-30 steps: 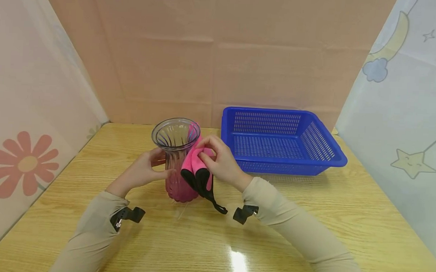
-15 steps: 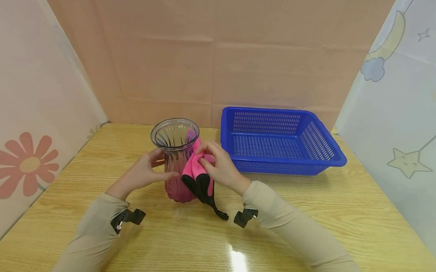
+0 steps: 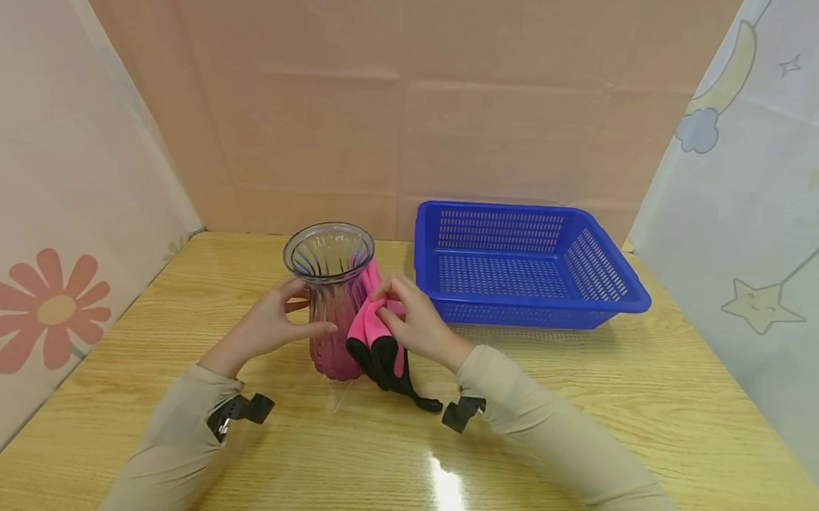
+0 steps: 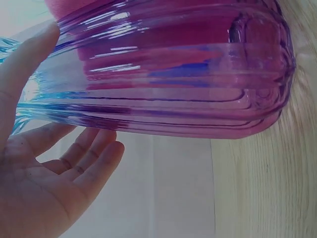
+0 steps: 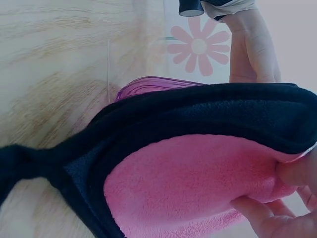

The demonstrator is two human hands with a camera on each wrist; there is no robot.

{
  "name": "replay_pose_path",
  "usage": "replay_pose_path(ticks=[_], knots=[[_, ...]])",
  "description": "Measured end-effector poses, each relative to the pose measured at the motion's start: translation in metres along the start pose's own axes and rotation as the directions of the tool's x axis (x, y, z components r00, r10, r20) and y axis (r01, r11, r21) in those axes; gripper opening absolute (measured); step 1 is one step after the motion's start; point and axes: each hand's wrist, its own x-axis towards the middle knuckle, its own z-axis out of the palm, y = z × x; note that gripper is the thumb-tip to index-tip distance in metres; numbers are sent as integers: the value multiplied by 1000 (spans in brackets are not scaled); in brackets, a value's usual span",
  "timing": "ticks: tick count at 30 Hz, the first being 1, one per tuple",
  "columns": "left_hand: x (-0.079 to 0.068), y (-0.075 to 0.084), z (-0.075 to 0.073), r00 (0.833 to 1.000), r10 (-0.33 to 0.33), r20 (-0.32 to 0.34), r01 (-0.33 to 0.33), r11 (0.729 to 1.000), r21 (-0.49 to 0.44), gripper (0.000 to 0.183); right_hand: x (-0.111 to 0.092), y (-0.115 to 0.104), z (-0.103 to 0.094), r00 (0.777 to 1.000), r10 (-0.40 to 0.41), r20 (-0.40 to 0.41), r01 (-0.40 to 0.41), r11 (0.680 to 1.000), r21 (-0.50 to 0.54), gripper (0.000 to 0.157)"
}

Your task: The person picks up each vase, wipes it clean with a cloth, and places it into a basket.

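Observation:
A ribbed glass vase (image 3: pixel 338 313), clear at the top and purple-pink lower down, stands upright on the table. My left hand (image 3: pixel 269 326) holds its left side, the thumb (image 4: pixel 37 54) on the near face and the other fingers round the far side. At the vase's right side, my right hand (image 3: pixel 416 320) pinches a plush pink cloth (image 3: pixel 372 322) with black edging and a black loop. The cloth hangs in folds against the vase, hiding part of its wall. In the right wrist view the cloth (image 5: pixel 193 178) covers most of the vase (image 5: pixel 153 87).
Behind and to the right, a blue perforated plastic basket (image 3: pixel 517 298) sits on the wooden table (image 3: pixel 345 466). A peach backdrop (image 3: pixel 402 110) closes the rear, with patterned sheets at both sides. Each wrist wears a black strap with a small device.
My right hand has slid down and slightly right along the vase, taking the cloth with it; the black loop has swung right. The left hand and the vase have hardly moved.

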Motion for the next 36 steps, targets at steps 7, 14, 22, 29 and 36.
replay_pose_path(ticks=[7,14,22,29,36], knots=[[0,-1,1,1000,19,2,-19,1000,-1,67,-1,2,1,1000,-10,0,10,1000,-26,13],[-2,2,0,999,-30,-10,30,999,14,79,-1,2,2,1000,-10,-18,9,1000,-26,13],[-3,5,-2,997,-78,-29,80,995,57,81,-1,2,1,999,-18,-39,17,999,-40,12],[-4,6,-3,995,-93,-29,95,992,78,80,2,0,0,999,-24,-35,23,999,-29,10],[-5,6,-3,993,-112,-27,114,990,84,81,7,-6,-3,998,-35,-48,35,999,-16,9]])
